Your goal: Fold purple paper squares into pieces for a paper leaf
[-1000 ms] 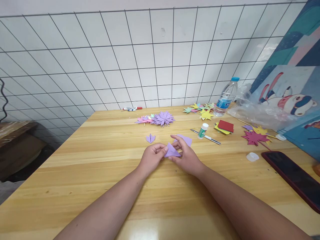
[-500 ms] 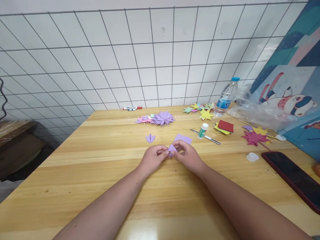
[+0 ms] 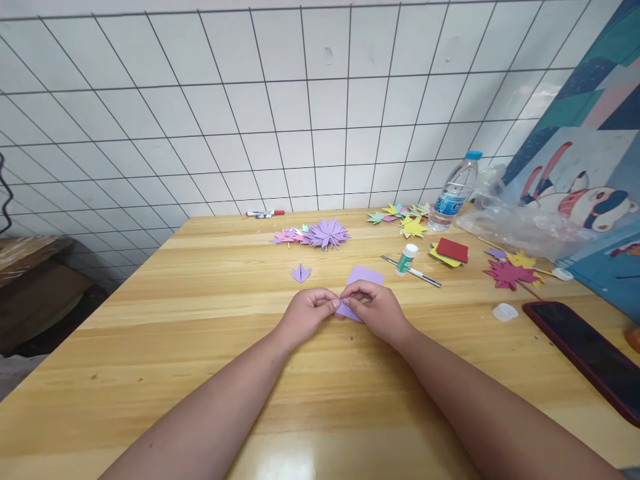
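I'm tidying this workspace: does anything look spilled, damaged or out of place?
No spill shows around the left hand, right hand and the purple paper both hold. A small oddity: a greyish mark on the white tiled wall, breaking its plain surface; whether damage or residue, I can't tell.

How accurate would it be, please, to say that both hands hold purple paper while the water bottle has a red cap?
One colour is wrong: the head view shows the water bottle with a blue cap, not red. The left hand and right hand do hold purple paper.
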`<state>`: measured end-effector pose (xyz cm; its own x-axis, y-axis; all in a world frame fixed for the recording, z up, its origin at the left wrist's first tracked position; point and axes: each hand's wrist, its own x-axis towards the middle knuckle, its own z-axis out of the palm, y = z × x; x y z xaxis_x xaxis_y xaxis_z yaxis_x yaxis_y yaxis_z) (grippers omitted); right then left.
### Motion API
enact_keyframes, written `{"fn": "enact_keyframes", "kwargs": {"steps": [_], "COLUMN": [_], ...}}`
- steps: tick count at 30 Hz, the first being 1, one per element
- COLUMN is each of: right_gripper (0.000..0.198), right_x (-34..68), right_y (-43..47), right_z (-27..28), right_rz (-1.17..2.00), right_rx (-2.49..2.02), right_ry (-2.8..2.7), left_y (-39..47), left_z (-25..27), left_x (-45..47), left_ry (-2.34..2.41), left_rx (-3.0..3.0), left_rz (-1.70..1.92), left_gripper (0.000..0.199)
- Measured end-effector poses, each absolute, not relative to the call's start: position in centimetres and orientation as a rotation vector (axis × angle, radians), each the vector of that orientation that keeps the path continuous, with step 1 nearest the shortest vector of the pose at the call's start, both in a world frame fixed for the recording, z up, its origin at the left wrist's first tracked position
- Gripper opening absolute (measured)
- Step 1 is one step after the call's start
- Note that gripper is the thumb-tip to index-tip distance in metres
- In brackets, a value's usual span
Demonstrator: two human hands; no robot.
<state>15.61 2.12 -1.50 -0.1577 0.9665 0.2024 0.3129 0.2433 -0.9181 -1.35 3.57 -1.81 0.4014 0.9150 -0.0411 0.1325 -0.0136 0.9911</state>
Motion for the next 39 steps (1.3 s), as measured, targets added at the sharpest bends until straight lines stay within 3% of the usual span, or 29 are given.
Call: {"fn": "enact_keyframes", "kwargs": {"steps": [17,24,39], "right_gripper": [0.016,0.022,0.022], "right_x": [16.1,15.9,15.9], "right_y": [2.1,2.1,2.5], "right_z": [-1.4,-1.1,-1.4], "right_rz": [0.742,0.987,0.911], "right_rx": [-1.138,-1.247,-1.361], "right_ry": [-1.827,-1.706,-1.816], "left_y": [3.4,3.5,3.0], "left_z": [-0.3,-1.8,-1.8], "left_x": [-1.3,-1.3,-1.2], "left_ry": [0.934,1.074,1.203], "left_rx": [1.266,1.513,1.797], "left_rz": [0.821,0.842,0.835], "left_gripper": [0.028,0.026,0.024]}}
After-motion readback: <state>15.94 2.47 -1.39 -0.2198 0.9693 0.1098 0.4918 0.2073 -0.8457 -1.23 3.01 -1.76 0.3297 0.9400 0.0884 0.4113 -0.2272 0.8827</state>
